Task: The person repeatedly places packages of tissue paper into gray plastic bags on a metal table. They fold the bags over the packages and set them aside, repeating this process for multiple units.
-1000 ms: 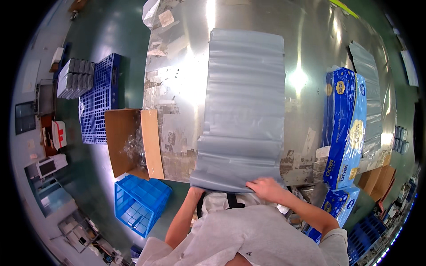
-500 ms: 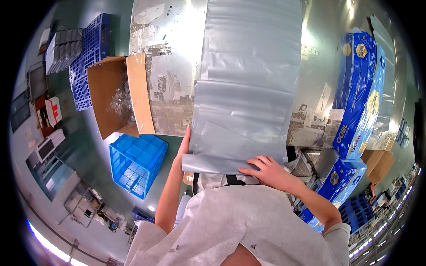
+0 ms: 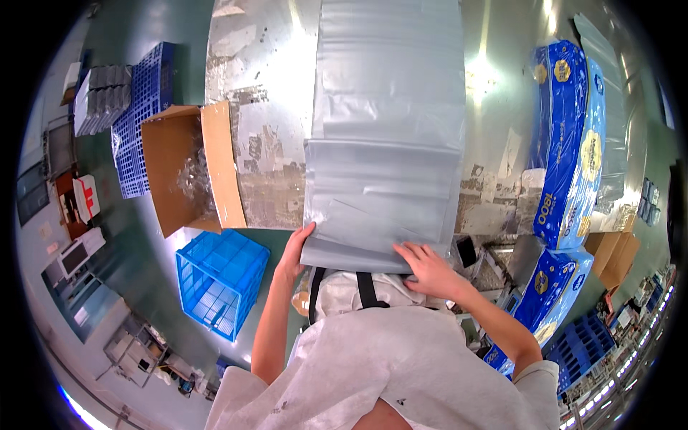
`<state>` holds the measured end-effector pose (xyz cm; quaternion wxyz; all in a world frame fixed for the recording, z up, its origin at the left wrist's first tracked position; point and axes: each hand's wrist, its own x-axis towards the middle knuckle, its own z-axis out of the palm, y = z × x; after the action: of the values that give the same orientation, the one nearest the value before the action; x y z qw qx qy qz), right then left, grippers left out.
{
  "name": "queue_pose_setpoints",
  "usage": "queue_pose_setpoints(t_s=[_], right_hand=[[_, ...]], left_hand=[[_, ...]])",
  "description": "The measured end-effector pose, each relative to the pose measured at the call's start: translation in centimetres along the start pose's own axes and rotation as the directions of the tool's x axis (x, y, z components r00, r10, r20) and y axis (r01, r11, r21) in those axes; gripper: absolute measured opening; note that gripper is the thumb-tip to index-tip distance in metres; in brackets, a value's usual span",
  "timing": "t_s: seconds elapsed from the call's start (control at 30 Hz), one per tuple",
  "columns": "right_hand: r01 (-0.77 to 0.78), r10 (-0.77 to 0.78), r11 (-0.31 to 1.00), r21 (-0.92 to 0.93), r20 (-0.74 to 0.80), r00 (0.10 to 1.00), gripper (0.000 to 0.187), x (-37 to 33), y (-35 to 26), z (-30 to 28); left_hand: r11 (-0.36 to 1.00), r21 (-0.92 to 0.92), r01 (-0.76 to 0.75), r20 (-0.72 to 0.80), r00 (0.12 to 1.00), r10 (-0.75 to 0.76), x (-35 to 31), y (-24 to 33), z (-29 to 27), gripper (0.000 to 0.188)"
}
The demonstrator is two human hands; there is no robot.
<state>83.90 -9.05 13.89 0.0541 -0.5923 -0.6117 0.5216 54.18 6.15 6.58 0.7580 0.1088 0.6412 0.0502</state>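
Observation:
A long grey plastic sheet (image 3: 387, 179) lies on the metal table, its upper layers reaching over the near edge in front of my body. Its near end is folded or curled into a band. At the near left corner my left hand (image 3: 292, 254) holds the side of the sheet, fingers together and partly hidden. My right hand (image 3: 430, 272) grips the near edge toward the right, fingers on top and thumb below.
Left of the metal table (image 3: 269, 179) are an open cardboard box (image 3: 168, 172) with clear plastic inside, a blue crate (image 3: 222, 279) and a blue pallet (image 3: 143, 118). Blue tissue-like packs (image 3: 562, 143) stand on the right, near another cardboard box (image 3: 613, 258).
The curled near end of the sheet now lies flatter. My left hand's fingers, stretched along the side before, are drawn in at the corner. My right hand has shifted slightly on the edge.

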Motion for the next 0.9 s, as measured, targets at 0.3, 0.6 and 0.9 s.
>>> queue_pose_setpoints(t_s=[0.3, 0.6, 0.9], right_hand=[[-0.131, 0.125, 0.982, -0.138, -0.051, 0.991, 0.066, 2.7, 2.3, 1.6], [0.179, -0.219, 0.956, 0.233, 0.157, 0.963, 0.047, 2.4, 1.3, -1.8], [0.023, -0.060, 0.983, -0.184, -0.199, 0.978, 0.058, 7.4, 0.9, 2.2]], left_hand=[[0.993, -0.081, -0.081, 0.022, 0.996, 0.083, 0.5, -0.9, 0.1, 0.043], [0.935, 0.243, -0.258, 0.064, 0.966, 0.250, 1.3, -1.6, -1.8, 0.028], [0.880, 0.373, -0.294, 0.065, 0.955, 0.291, 0.8, -7.9, -3.2, 0.031]])
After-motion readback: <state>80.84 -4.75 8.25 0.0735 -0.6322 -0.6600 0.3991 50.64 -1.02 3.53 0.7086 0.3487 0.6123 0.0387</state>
